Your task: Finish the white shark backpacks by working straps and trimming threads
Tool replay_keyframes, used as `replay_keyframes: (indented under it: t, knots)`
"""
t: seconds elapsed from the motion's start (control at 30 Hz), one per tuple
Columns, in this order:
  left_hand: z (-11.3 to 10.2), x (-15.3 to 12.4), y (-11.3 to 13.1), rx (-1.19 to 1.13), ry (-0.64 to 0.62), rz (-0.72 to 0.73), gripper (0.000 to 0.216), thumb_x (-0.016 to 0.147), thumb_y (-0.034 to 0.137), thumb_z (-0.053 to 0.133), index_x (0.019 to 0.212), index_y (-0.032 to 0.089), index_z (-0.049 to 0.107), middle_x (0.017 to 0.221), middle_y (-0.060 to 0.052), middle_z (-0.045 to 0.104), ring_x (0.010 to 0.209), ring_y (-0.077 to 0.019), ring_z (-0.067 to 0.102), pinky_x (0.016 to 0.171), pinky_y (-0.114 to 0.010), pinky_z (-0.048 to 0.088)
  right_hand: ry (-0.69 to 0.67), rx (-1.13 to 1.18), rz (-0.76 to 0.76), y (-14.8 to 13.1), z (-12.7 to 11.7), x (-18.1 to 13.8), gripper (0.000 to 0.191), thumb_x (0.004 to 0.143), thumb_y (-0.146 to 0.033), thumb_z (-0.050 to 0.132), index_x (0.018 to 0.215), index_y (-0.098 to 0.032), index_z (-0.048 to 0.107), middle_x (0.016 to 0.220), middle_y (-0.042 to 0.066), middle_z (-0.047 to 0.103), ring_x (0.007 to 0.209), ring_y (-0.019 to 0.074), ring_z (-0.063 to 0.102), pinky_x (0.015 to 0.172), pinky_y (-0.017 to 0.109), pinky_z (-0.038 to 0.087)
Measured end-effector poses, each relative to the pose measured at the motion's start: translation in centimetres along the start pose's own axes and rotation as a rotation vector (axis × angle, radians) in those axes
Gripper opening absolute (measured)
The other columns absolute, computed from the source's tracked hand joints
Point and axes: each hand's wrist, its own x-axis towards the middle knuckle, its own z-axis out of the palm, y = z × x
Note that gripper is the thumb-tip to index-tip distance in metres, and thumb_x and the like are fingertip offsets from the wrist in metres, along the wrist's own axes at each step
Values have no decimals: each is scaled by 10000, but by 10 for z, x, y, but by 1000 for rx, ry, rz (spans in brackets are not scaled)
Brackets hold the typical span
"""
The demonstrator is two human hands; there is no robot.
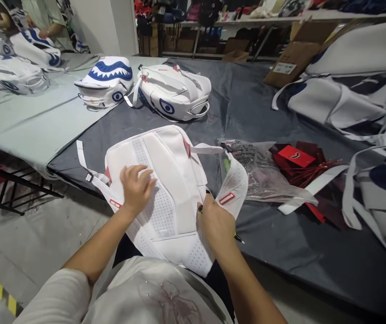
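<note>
A white backpack lies back panel up at the table's near edge, against my body. Its two shoulder straps spread out to the sides, and the right strap carries a red-framed label. My left hand is over the left part of the back panel, fingers apart and slightly bent, with nothing held in them. At the backpack's right edge, my right hand is closed round a slim green and black pen-like tool. One end sticks out below the hand; most of it is hidden by the fingers.
Two finished-looking backpacks stand farther back. A clear plastic bag and red tags lie to the right, beside more white bags. A cardboard box is behind them. Other people work at the far left.
</note>
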Motion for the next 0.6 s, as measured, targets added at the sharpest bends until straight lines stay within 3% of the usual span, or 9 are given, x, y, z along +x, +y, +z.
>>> replay_keyframes:
  t: [0.07, 0.13, 0.27, 0.33, 0.37, 0.47, 0.6]
  knots:
    - [20, 12, 24, -74, -40, -12, 117, 910, 338, 619, 925, 230, 662, 1082, -85, 662, 1089, -262, 548, 1073, -524, 329, -1, 9, 5, -1, 1, -1, 161, 1003, -272, 462, 1053, -147, 550, 822, 112, 709, 755, 246, 720, 552, 283, 375]
    - [20, 16, 38, -213, -217, 72, 154, 926, 316, 588, 821, 219, 646, 974, -74, 675, 1013, -253, 563, 1019, -497, 368, -10, 23, 15, -2, 0, -1, 167, 1002, -260, 454, 1075, -145, 549, 841, 119, 710, 781, 248, 719, 571, 282, 383]
    - [-21, 6, 54, -725, -983, 449, 195, 965, 330, 536, 855, 220, 652, 848, -35, 688, 869, -188, 618, 857, -340, 471, -32, 105, 20, 5, -7, -1, 214, 973, -281, 512, 1122, -136, 565, 878, 127, 719, 807, 271, 711, 615, 293, 405]
    - [-40, 3, 56, -840, -1159, 363, 188, 968, 352, 543, 952, 212, 668, 936, -43, 709, 913, -178, 645, 830, -303, 493, -54, 232, 6, 12, -13, -2, 228, 949, -303, 561, 1113, -149, 593, 873, 110, 725, 815, 276, 705, 642, 297, 426]
    - [-45, 2, 56, -839, -1142, 262, 192, 964, 357, 553, 988, 207, 671, 976, -49, 714, 939, -183, 650, 837, -308, 498, -47, 333, -8, 15, -17, -4, 228, 933, -306, 585, 1107, -160, 610, 876, 99, 728, 816, 271, 703, 657, 298, 440]
    - [-42, -1, 58, -803, -925, -21, 183, 947, 345, 583, 1019, 204, 674, 999, -55, 718, 957, -199, 656, 878, -354, 504, 82, 807, -83, 13, -28, -15, 270, 910, -324, 614, 1142, -188, 641, 948, 71, 739, 754, 219, 704, 673, 297, 494]
    - [-25, -10, 69, -973, -806, -83, 247, 900, 374, 653, 1101, 231, 657, 1173, -63, 684, 1163, -232, 603, 1031, -404, 463, 263, 1456, -192, -15, -36, -29, 238, 952, -372, 562, 1108, -219, 655, 997, 49, 743, 654, 161, 689, 569, 272, 513]
